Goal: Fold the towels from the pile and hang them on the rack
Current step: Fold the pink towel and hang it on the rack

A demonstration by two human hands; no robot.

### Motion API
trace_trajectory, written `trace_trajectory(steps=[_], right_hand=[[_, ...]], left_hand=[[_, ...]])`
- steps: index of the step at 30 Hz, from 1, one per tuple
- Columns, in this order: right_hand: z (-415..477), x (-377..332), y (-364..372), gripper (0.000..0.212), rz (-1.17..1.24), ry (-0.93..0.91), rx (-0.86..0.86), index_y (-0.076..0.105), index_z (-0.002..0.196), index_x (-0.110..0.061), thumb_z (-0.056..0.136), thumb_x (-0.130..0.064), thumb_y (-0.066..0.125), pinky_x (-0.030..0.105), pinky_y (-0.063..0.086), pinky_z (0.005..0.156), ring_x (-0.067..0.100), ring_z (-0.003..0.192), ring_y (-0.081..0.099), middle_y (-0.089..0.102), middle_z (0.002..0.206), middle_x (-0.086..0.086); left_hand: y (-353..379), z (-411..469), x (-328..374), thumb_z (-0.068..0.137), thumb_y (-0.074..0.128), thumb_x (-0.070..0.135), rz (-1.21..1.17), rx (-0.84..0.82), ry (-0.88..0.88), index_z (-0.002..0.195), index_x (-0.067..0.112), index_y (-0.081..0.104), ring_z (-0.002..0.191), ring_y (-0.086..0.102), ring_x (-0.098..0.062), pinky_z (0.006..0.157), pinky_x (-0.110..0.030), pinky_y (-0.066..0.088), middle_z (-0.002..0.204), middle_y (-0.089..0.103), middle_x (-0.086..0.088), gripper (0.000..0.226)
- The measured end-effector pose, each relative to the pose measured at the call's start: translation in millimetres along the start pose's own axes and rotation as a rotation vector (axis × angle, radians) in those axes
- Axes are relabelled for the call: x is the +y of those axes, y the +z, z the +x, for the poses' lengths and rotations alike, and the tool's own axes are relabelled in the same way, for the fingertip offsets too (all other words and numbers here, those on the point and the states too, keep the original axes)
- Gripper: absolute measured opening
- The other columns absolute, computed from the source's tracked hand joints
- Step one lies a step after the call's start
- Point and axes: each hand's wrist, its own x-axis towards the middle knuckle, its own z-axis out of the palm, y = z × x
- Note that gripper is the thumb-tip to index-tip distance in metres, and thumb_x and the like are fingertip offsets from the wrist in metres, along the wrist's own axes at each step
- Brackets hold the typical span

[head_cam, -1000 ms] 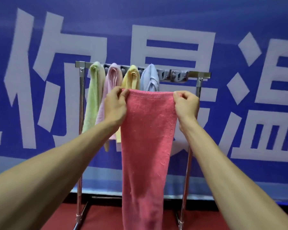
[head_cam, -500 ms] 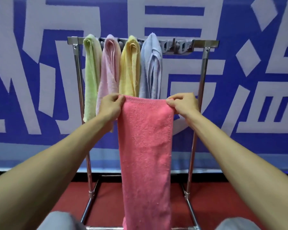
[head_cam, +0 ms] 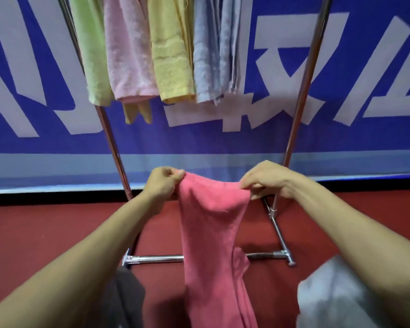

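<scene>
**Coral towel pinched at both top corners, hanging low in front of the rack**

Starting at the fingers [head_cam: 176,173]: on both hands they're curled in and pinching the top edge of the coral towel [head_cam: 211,233]. The left hand [head_cam: 162,184] has one top corner bunched between thumb and fingers. The right hand [head_cam: 269,181] nips the other corner, fingertips pointing down and to the left. The edge between the two grips sags a little, so it isn't pulled tight.

The towel is a salmon-coral terry, folded into a long narrow strip. It drops straight down from the fingers, between the two forearms, and runs out of the bottom of the shot, so I can't tell where its lower end is. There are soft creases just under the sagging edge, and further down a second layer peeks out along the right side.

It's up in the air in front of the rack [head_cam: 303,91], between the two posts, and it crosses in front of the bottom bar.

Well above the hands, a green towel [head_cam: 90,55], a pale pink towel [head_cam: 128,55], a yellow towel [head_cam: 168,55] and a blue towel [head_cam: 213,55] hang side by side, pressed against each other. Behind them is a blue banner [head_cam: 223,143] with big white characters, with red floor [head_cam: 33,233] below. A grey knee [head_cam: 329,297] shows at the bottom right.
</scene>
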Motion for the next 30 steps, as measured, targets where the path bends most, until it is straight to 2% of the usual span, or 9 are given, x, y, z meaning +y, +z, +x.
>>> trace_trajectory(steps=[4, 6, 9, 11, 14, 19, 21, 26, 30], right_hand=[[12.2, 10.2, 9.7, 0.009, 0.378, -0.044, -0.074, 0.065, 0.073, -0.009, 0.079, -0.005, 0.070, 0.028, 0.054, 0.068, 0.010, 0.053, 0.054, 0.054, 0.052, -0.002], [16.9, 7.1, 16.6, 0.002, 0.516, -0.096, -0.074, 0.067, 0.081, -0.007, 0.081, -0.005, 0.068, 0.028, 0.056, 0.070, 0.010, 0.056, 0.057, 0.058, 0.052, -0.003], [20.3, 3.0, 26.8, 0.004, 0.660, -0.100, -0.067, 0.067, 0.086, -0.006, 0.082, -0.004, 0.067, 0.029, 0.059, 0.068, 0.017, 0.066, 0.063, 0.065, 0.070, 0.006], [18.8, 5.0, 31.7, 0.009, 0.675, -0.090, -0.049, 0.065, 0.090, -0.007, 0.081, -0.005, 0.067, 0.027, 0.058, 0.062, 0.019, 0.068, 0.063, 0.064, 0.077, 0.010], [13.6, 9.9, 36.1, 0.005, 0.626, -0.113, -0.018, 0.068, 0.085, -0.006, 0.081, -0.003, 0.067, 0.028, 0.059, 0.063, 0.018, 0.066, 0.062, 0.062, 0.077, 0.010], [5.1, 14.0, 38.7, 0.010, 0.482, -0.131, 0.031, 0.070, 0.090, 0.000, 0.080, -0.001, 0.068, 0.036, 0.060, 0.075, 0.018, 0.065, 0.063, 0.062, 0.077, 0.012], [2.7, 12.0, 42.4, 0.006, 0.489, -0.126, 0.038, 0.070, 0.086, -0.001, 0.081, -0.001, 0.067, 0.035, 0.060, 0.074, 0.018, 0.063, 0.063, 0.062, 0.075, 0.011], [2.6, 12.4, 47.1, 0.006, 0.526, -0.150, 0.013, 0.069, 0.080, 0.000, 0.083, 0.003, 0.065, 0.028, 0.060, 0.065, 0.014, 0.061, 0.066, 0.066, 0.072, 0.011], [1.3, 19.7, 46.8, 0.005, 0.534, -0.155, 0.038, 0.069, 0.079, -0.001, 0.082, 0.002, 0.067, 0.025, 0.058, 0.058, 0.011, 0.057, 0.068, 0.069, 0.066, 0.009]], left_hand=[[12.1, -6.7, -21.9, 0.097, 0.050, 0.016, -0.369, 0.052, -0.213, 0.069, 0.010, 0.052, 0.054, 0.044, -0.016, 0.040, -0.018, 0.046, 0.062, 0.047, -0.008, 0.029], [18.2, -9.3, -19.4, 0.098, 0.050, 0.016, -0.428, 0.032, -0.222, 0.072, 0.008, 0.056, 0.052, 0.048, -0.015, 0.040, -0.020, 0.049, 0.061, 0.051, -0.007, 0.027], [21.0, -15.4, -9.0, 0.096, 0.051, 0.015, -0.522, 0.007, -0.222, 0.076, 0.006, 0.058, 0.057, 0.052, -0.016, 0.045, -0.024, 0.055, 0.066, 0.055, -0.009, 0.023], [19.9, -19.9, -5.8, 0.095, 0.053, 0.013, -0.594, 0.004, -0.234, 0.079, 0.004, 0.060, 0.066, 0.055, -0.019, 0.055, -0.030, 0.058, 0.074, 0.059, -0.012, 0.020], [23.7, -29.0, -2.9, 0.092, 0.056, 0.009, -0.650, -0.021, -0.208, 0.082, 0.001, 0.064, 0.058, 0.063, -0.015, 0.067, -0.035, 0.059, 0.067, 0.067, -0.009, 0.015], [37.2, -45.9, -2.5, 0.089, 0.061, 0.006, -0.557, -0.045, -0.144, 0.090, -0.002, 0.067, 0.059, 0.066, -0.012, 0.058, -0.025, 0.059, 0.072, 0.069, -0.009, 0.011], [42.8, -46.4, -4.3, 0.087, 0.064, 0.006, -0.499, -0.032, -0.119, 0.089, -0.001, 0.069, 0.064, 0.064, -0.014, 0.060, -0.024, 0.057, 0.079, 0.068, -0.011, 0.009], [57.5, -44.9, -7.9, 0.080, 0.071, 0.005, -0.432, -0.023, -0.077, 0.094, -0.002, 0.071, 0.082, 0.061, -0.025, 0.083, -0.038, 0.051, 0.092, 0.070, -0.018, 0.015], [64.2, -48.8, -10.9, 0.073, 0.074, -0.006, -0.352, -0.030, -0.014, 0.096, 0.003, 0.070, 0.078, 0.067, -0.020, 0.072, -0.026, 0.055, 0.086, 0.073, -0.014, 0.025]])
